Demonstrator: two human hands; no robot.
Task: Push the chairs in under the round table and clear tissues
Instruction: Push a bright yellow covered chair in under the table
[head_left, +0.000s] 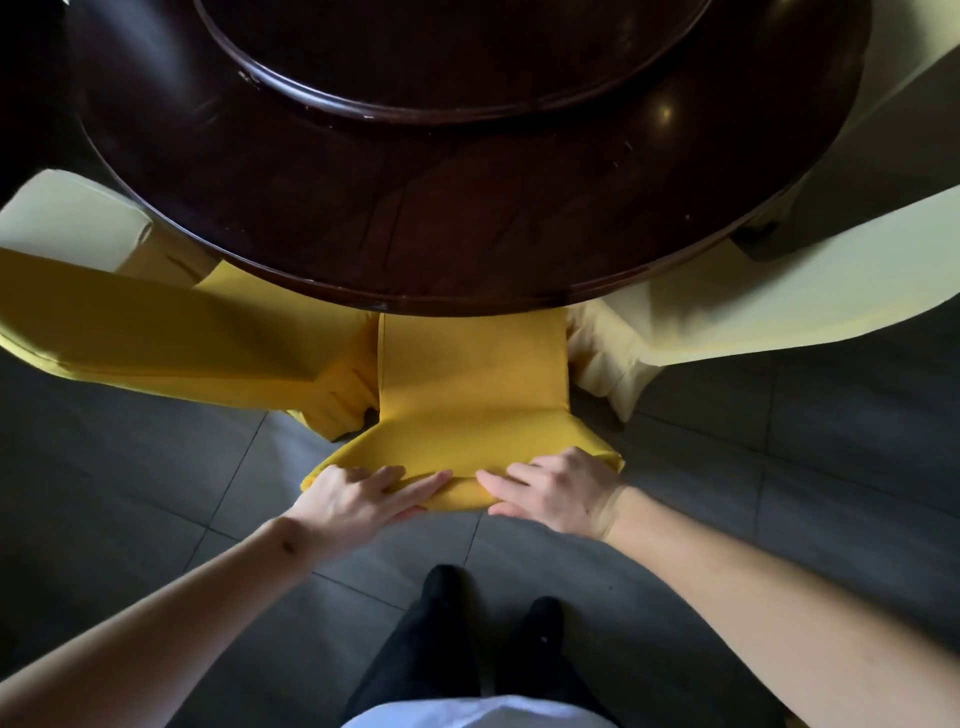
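Note:
A chair in a yellow cover (470, 384) stands straight in front of me, its seat partly under the dark round table (467, 223). My left hand (363, 496) and my right hand (550, 491) both rest on the top edge of its backrest, fingers over the front and thumbs behind. A raised round turntable (452, 78) sits in the table's middle. No tissues are in view.
A second yellow-covered chair (156, 332) stands close on the left, nearly touching the middle one. A pale cream-covered chair (753, 306) stands on the right, another cream one (72, 218) at far left. Dark grey floor tiles (156, 493) lie around my feet.

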